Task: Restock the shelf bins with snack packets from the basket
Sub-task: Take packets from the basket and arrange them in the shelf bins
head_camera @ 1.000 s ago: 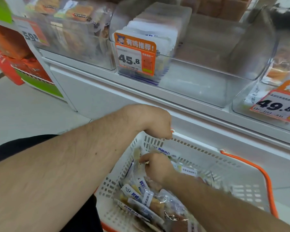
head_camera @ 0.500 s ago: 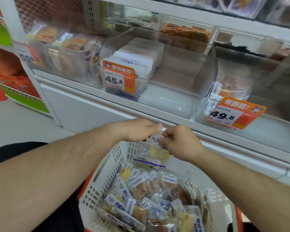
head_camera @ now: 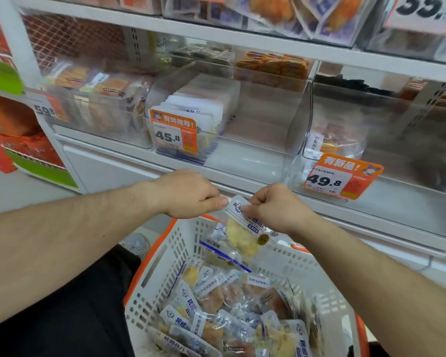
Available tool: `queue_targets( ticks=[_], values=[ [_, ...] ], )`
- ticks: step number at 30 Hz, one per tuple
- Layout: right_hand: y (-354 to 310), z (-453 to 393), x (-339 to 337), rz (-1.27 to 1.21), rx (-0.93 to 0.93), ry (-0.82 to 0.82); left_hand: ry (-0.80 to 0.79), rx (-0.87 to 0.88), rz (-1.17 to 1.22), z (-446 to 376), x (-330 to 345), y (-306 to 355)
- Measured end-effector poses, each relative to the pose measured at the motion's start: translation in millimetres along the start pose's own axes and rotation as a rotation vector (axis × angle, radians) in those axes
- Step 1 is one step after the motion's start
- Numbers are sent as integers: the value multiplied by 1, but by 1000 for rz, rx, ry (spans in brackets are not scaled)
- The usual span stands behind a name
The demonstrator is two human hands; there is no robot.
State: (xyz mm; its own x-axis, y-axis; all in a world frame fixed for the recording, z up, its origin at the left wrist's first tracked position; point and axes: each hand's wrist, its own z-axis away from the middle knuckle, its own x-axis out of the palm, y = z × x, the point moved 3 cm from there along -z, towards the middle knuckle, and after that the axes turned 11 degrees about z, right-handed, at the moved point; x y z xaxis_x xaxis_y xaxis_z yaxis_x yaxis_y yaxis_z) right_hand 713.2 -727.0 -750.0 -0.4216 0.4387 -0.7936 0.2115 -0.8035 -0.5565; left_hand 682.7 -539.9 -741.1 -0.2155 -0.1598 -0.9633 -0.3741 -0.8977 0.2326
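Hands (head_camera: 188,194) (head_camera: 276,210) pinch packet (head_camera: 242,235) above basket (head_camera: 165,266) rim.

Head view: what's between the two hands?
One snack packet, pinched at its top edge by left hand and right hand, hanging above the basket. Head view shows it.

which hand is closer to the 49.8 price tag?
Right. The right hand pinches the snack packet just below and left of the 49.8 price tag; the left hand grips the packet's other corner, farther left.
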Motion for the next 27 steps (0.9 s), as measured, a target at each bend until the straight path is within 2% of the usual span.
queue_targets(
  ticks=[3,5,9,13,16,20,23,27],
  values=[
    [-5,-4,-2,-79,8,-1,-47,-141,498,1,8,7],
    [-8,-4,-4,-137,14,-3,-22,-187,752,-1,16,18],
    [-10,-4,-5,-182,23,59,100,-292,981,-1,22,20],
    [-2,-3,-15,-138,84,288,208,-366,1184,6,13,5],
    [4,-6,-17,-318,138,289,293,-392,1268,10,5,-7],
    [1,-7,-5,-579,89,53,332,-377,1327,10,-2,-10],
    [-1,-6,-4,-569,72,33,384,-370,1343,11,-5,-12],
    [-12,-3,-10,-567,31,84,479,-353,1351,10,-12,-17]
  ],
)
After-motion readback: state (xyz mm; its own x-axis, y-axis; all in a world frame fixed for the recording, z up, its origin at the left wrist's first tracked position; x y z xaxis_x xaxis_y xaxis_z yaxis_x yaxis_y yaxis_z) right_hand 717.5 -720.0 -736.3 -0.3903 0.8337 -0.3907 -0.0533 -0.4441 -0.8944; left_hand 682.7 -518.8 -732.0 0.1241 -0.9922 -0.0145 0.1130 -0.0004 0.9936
